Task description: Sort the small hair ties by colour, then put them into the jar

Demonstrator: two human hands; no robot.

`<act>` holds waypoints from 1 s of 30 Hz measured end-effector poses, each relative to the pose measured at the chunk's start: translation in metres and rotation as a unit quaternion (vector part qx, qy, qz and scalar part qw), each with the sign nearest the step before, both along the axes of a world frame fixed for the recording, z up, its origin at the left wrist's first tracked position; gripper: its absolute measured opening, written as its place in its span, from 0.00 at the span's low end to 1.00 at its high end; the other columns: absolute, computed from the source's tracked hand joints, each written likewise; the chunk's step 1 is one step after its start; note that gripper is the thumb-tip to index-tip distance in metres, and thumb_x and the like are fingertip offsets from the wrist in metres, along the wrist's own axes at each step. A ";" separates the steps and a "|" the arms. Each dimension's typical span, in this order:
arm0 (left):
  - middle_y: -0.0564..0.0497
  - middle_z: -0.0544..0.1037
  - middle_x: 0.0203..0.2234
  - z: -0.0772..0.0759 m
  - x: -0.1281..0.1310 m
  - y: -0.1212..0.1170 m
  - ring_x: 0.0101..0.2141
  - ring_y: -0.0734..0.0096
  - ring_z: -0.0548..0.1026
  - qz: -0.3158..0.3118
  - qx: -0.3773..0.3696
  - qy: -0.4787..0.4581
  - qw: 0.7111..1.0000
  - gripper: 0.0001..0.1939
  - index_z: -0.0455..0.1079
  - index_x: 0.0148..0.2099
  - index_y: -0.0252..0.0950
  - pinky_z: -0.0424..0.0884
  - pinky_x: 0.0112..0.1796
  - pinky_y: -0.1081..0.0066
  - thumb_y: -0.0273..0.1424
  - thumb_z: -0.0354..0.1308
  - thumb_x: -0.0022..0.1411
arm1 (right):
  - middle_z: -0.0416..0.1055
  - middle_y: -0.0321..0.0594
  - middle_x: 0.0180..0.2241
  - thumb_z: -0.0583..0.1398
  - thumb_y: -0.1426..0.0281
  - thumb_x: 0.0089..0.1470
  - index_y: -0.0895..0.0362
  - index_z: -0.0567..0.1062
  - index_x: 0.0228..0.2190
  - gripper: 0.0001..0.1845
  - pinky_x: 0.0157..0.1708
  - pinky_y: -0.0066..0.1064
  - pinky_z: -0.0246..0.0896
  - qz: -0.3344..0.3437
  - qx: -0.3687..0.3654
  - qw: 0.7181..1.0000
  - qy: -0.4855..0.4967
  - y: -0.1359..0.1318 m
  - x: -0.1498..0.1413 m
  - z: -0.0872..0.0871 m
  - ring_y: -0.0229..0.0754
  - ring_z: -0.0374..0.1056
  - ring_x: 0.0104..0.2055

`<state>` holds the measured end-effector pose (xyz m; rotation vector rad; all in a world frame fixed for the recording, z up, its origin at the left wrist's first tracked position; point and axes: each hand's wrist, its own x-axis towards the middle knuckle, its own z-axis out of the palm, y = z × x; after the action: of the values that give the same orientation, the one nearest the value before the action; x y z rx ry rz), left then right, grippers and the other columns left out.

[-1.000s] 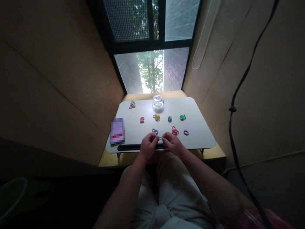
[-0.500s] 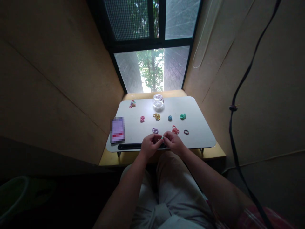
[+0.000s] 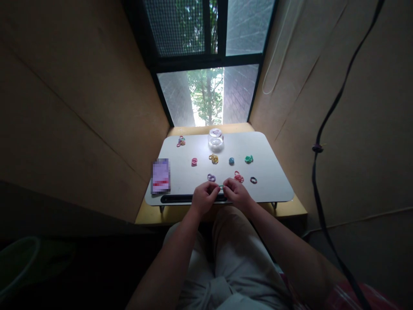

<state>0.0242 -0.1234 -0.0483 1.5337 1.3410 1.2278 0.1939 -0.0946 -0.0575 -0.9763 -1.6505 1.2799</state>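
Between my two hands a small green hair tie is pinched and pulled out sideways. My left hand grips one end with thumb and fingers; my right hand grips the other. Both are over the front edge of the white table. Just beyond them lie purple hair ties, red hair ties and a dark hair tie. Farther back are pink, yellow, blue and green hair ties in separate little groups.
A clear round jar stands at the back of the table. Mixed-colour hair ties lie at the back left. A blurred purple packet rests on the left side. A black slot runs along the front edge, and a dark cord hangs at right.
My hands have drawn slightly apart, and the green hair tie between them now shows more, stretched sideways. The whole view has shifted a little; the table's things lie as before.
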 end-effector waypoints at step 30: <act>0.54 0.74 0.23 0.003 0.001 0.001 0.25 0.71 0.70 0.006 0.021 0.111 0.994 0.11 0.72 0.34 0.37 0.65 0.31 0.72 0.39 0.57 0.62 | 0.70 0.36 0.21 0.62 0.61 0.50 0.57 0.73 0.24 0.12 0.26 0.29 0.57 -0.296 0.090 0.943 -0.124 0.038 0.097 0.023 0.38 0.63 0.24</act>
<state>0.0247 -0.1229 -0.0449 1.7334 1.4761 1.1244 0.2909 -0.0565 -0.0341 -1.4224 -1.4557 0.6126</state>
